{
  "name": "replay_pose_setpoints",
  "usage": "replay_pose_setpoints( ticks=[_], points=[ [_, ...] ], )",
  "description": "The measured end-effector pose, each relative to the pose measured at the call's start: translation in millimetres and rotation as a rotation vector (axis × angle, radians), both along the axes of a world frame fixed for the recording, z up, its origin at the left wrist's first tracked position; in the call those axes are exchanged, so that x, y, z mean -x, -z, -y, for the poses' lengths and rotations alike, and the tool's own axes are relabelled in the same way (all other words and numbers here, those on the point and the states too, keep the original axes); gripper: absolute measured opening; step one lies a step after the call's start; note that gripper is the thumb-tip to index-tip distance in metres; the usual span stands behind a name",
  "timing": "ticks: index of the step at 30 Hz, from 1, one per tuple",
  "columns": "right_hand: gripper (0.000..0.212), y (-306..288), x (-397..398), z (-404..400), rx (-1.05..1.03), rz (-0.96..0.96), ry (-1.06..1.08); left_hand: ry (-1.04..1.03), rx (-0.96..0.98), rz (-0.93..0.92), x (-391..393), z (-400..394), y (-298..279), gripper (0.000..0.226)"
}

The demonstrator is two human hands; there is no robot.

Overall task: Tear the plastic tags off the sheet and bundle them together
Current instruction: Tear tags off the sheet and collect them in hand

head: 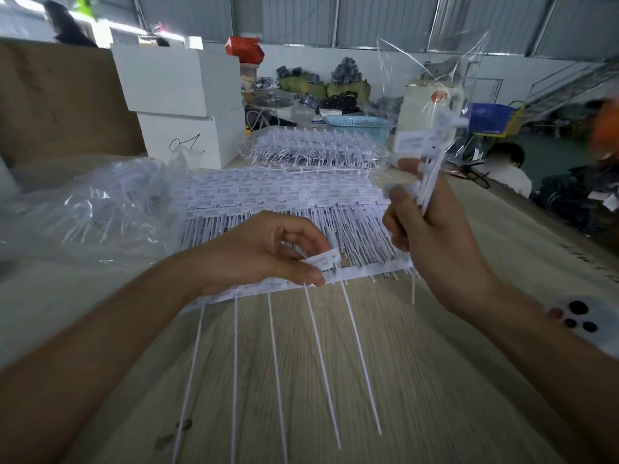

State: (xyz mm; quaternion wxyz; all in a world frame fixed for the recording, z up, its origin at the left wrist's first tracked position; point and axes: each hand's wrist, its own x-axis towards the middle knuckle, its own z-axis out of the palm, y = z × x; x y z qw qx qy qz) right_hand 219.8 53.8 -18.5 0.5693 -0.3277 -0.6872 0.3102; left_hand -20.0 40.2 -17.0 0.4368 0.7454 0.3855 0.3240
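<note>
Pinching a white tag point(324, 262) between thumb and curled fingers, the left hand point(264, 252) sits at the near edge of the sheet point(368, 270), a white strip of joined plastic tags lying on the wooden table point(418, 380). The tag is at the strip's top edge; whether it is already torn free cannot be told. Five thin white tails point(321, 356) run from the strip toward the viewer. To the right of the sheet and raised above it, the right hand point(432, 229) grips a bundle of loose tags point(425, 155), fingers curled round their stems, heads pointing up, blurred. Beyond the sheet lies a stack of further sheets point(284, 199). Left of it is crumpled clear plastic point(90, 209). Far beyond stand white boxes point(184, 95) and a light blue basket point(361, 127).
</note>
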Motion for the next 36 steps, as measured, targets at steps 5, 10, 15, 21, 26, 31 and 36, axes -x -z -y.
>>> replay_pose_setpoints(
  ticks=[5, 10, 15, 21, 26, 31, 36],
  points=[
    [0.030, 12, 5, 0, 0.112, 0.030, 0.024, -0.008, -0.017, -0.006, 0, -1, 2, 0.033],
    [0.029, 12, 6, 2, 0.142, -0.085, 0.035, -0.020, -0.060, 0.019, -1, 0, 0, 0.030],
    [0.022, 9, 3, -1, 0.096, -0.226, 0.026, -0.005, 0.001, 0.011, 1, -1, 2, 0.023],
    [0.030, 27, 11, -2, 0.391, 0.048, -0.099, -0.057, -0.091, -0.049, -4, -2, -1, 0.022],
    [0.030, 7, 4, 0, 0.428, -0.048, -0.160, -0.140, -0.146, -0.070, -8, -2, 2, 0.024],
    [0.027, 11, 13, 5, 0.557, -0.074, -0.108, -0.103, -0.254, -0.152, -10, -1, 2, 0.018],
    [0.038, 14, 12, 7, 0.535, 0.107, -0.180, -0.098, -0.291, -0.137, -11, 1, 2, 0.015]
  ],
)
